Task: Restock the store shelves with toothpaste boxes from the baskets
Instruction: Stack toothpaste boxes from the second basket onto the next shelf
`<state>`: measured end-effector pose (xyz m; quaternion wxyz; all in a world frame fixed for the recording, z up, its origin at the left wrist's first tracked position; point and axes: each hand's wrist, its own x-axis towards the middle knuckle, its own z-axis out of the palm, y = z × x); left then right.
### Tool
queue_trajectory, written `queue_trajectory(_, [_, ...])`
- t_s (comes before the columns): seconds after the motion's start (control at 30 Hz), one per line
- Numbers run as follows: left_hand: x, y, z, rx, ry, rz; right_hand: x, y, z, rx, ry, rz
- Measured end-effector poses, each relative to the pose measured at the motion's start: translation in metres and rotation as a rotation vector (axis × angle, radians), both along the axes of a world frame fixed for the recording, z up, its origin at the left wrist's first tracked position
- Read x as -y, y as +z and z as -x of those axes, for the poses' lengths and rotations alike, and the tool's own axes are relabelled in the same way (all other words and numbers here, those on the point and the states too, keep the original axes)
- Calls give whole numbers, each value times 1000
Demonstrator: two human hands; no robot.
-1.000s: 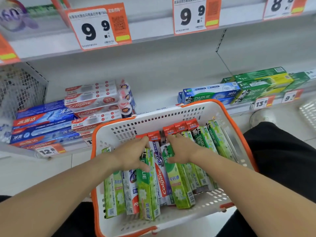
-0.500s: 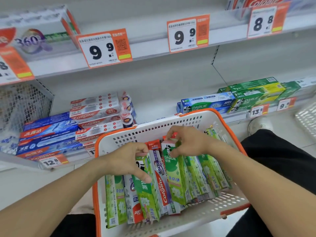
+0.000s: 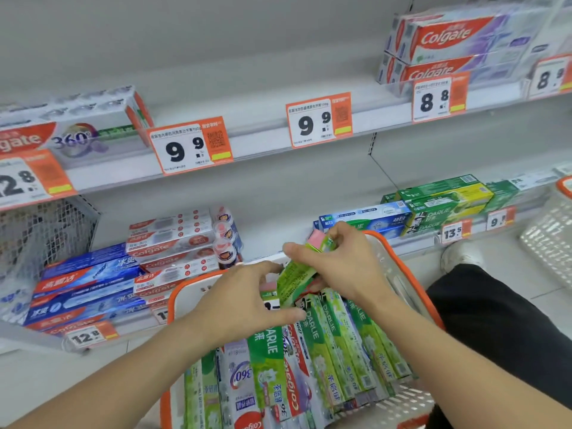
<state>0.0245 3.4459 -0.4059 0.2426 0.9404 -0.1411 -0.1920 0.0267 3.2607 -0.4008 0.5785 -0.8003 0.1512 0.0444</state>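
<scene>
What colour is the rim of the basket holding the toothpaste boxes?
Orange, on a white perforated basket; the head view, the only one, shows it.

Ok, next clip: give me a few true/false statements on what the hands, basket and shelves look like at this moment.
1. The right hand grips a green toothpaste box lifted above the others. True.
2. The basket has a blue rim. False: the rim is orange.
3. The left hand rests on the floor. False: it is over the boxes in the basket.
4. The lower shelf has a bare stretch between the Colgate stack and the Darlie boxes. True.
5. Both middle price tags read 9.9. True.
</scene>
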Motion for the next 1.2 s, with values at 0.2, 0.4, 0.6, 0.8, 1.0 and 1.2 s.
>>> queue_trajectory(0.2, [9,-10,4,253,109,-169,-18,0,5,-5,190,-6])
queue_trajectory(0.4, [-20,5,-14,-221,294,405,17,13,-16,-114,190,-398])
queue_trajectory(0.6, [-24,38,-19,-364,316,679,33,13,-20,-122,490,-326])
queue_trajectory(0.8, [-21,61,-18,-386,316,754,33,16,-12,-20,593,-352])
queue_trajectory(1.0, [-22,84,-25,-123,305,602,41,19,-9,79,547,-426])
queue_trajectory(1.2, [-36,93,-33,5,249,471,45,23,-11,277,473,-373])
